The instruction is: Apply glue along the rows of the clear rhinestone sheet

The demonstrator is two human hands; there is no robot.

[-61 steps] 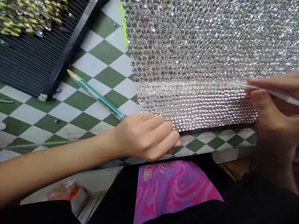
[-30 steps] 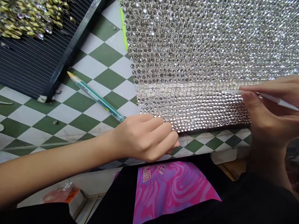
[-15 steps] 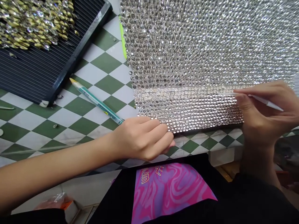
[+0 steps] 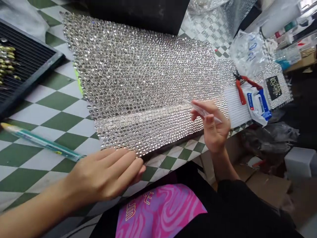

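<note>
A wide sheet of clear rhinestones in rows (image 4: 148, 72) lies on the checked table. My left hand (image 4: 109, 172) is closed at its near left edge, fingers curled over the border with the tips hidden. A slim white pointed tool (image 4: 201, 111) is pinched between the thumb and fingers of my right hand (image 4: 215, 127). That hand hovers over the right part of the sheet's near rows, and the tip points up and left. A paler, shiny band runs across these rows. Beside my left wrist lies a teal pencil with a yellow end (image 4: 44, 142).
A black ribbed tray (image 4: 32, 62) with loose gold-backed stones (image 4: 7, 61) stands at left. A black box-like object (image 4: 138, 15) covers the sheet's far edge. Rightward are red-handled pliers (image 4: 244, 84), a blue-and-white packet (image 4: 259, 104) and a clear plastic bag (image 4: 249, 53).
The view has swung right, bringing the pliers, packet and bags into sight. My right hand has lifted the white tool off the rows. My left hand stays at the sheet's edge.
</note>
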